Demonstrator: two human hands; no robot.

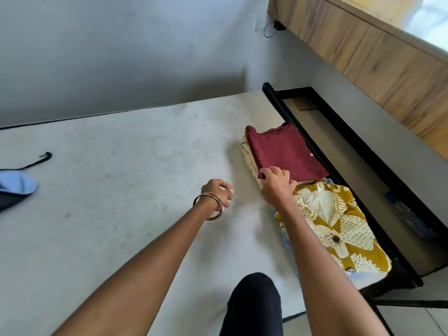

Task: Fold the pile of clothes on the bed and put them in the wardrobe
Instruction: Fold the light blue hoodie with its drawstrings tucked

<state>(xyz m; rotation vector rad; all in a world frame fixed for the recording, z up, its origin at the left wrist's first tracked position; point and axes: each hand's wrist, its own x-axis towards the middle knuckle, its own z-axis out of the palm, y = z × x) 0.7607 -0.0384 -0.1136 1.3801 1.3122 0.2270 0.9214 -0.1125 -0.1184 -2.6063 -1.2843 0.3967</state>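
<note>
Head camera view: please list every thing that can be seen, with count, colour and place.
maroon shirt: one, dark red, folded, on top of a cream garment at the right edge of the mattress
cream garment: one, pale cream, under the maroon shirt
patterned shirt: one, mustard and cream, folded, nearer than the maroon shirt, on a light blue cloth
blue cloth: one, light blue, far left edge
mattress: one, off-white
bed frame: one, black, along the right side
wooden panel: one, light brown, upper right
bangles: several, metallic, left wrist
left hand: loosely curled, holds nothing
right hand: touches the near edge of the maroon shirt
</note>
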